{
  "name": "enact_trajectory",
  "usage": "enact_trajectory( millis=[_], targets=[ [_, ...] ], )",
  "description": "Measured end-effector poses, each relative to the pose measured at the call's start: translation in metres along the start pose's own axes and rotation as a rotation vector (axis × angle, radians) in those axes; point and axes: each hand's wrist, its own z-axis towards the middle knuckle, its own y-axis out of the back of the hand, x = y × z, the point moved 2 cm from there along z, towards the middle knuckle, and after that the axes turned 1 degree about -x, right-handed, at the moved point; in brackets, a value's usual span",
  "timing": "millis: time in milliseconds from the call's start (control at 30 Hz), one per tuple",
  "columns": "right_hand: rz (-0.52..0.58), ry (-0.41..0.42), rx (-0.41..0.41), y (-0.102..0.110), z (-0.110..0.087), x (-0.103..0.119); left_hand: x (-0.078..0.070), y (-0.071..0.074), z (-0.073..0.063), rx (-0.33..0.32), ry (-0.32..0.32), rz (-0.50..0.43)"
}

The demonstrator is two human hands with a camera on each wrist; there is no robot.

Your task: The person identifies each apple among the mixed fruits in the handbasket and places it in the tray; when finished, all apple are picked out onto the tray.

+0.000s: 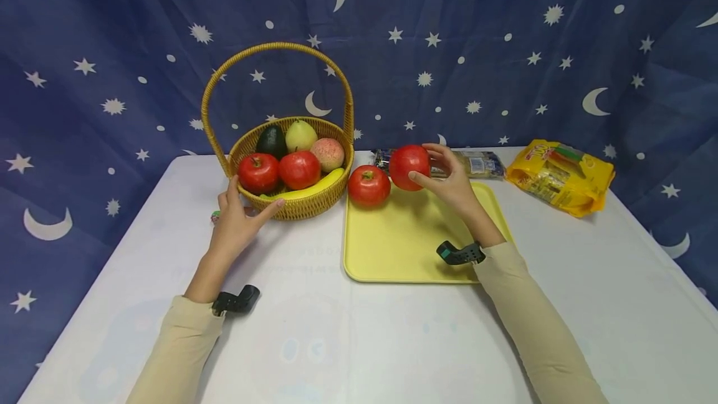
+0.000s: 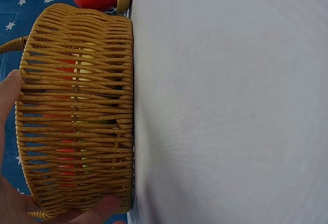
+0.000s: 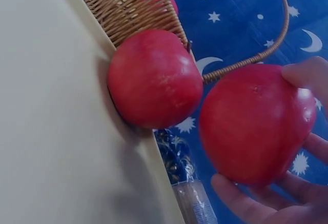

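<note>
My left hand [image 1: 232,226] holds the front left of the wicker basket [image 1: 303,207], its thumb at the rim and its fingers along the side. The left wrist view shows the woven wall [image 2: 77,111] between thumb and fingers. Inside lie two red apples [image 1: 300,170], an avocado [image 1: 272,141], a pear [image 1: 301,136], a peach [image 1: 328,154] and a banana [image 1: 308,189]. My right hand [image 1: 453,187] grips a red apple [image 1: 408,167] above the back of the yellow tray [image 1: 387,254]. Another red apple [image 1: 368,186] rests at the tray's back left corner, beside the basket.
Behind the tray lies a clear-wrapped package [image 1: 479,164], partly hidden by the right hand. A yellow plastic bag [image 1: 561,176] is at the back right. A small green and red item [image 1: 215,217] shows left of the left hand. A starry blue curtain [image 1: 392,92] hangs behind the white table.
</note>
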Motion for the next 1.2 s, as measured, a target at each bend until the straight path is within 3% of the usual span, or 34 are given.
enact_trajectory(
  millis=[133, 433, 800, 1200],
  targets=[
    [0.001, -0.023, 0.026, 0.002, 0.000, 0.001, 0.000, 0.000, 0.000, -0.007, 0.000, 0.007],
    [-0.037, -0.026, 0.091, 0.005, -0.013, 0.028, -0.002, -0.004, 0.002, 0.004, 0.003, 0.003],
    [-0.138, -0.050, 0.172, 0.003, -0.002, -0.001, 0.000, 0.000, 0.000, 0.008, 0.012, 0.014],
    [-0.163, 0.019, 0.205, 0.008, 0.000, -0.004, -0.001, -0.001, 0.000, 0.007, 0.003, 0.013]
  ],
)
